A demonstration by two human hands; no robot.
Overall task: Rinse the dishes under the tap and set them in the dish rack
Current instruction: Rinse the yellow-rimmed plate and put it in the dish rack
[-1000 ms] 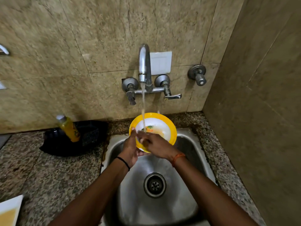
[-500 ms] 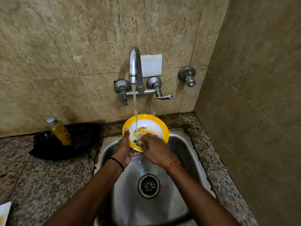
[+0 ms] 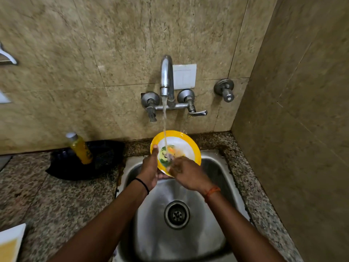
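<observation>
Plate (image 3: 186, 146) tilted over back edge of sink (image 3: 222, 176), face up to tap (image 3: 167, 76) stream for runoff. Left hand (image 3: 150, 172) gripping the rim, thumb on top; right hand (image 3: 186, 173) rubbing, fingers blurred, grip unclear.

Setting: domestic kitchen wash area, corner position. Steel sink (image 3: 217, 173) with round drain (image 3: 177, 215) set into a speckled granite surface (image 3: 56, 205). Wall-mounted tap (image 3: 167, 76), two valve handles, water running. A separate stop valve (image 3: 224, 90) and a white switch plate (image 3: 184, 76) on the beige stone-look wall tiles (image 3: 94, 53). Yellow liquid bottle (image 3: 80, 148) stands beside the basin, leaning at a dark object that is not identifiable.
</observation>
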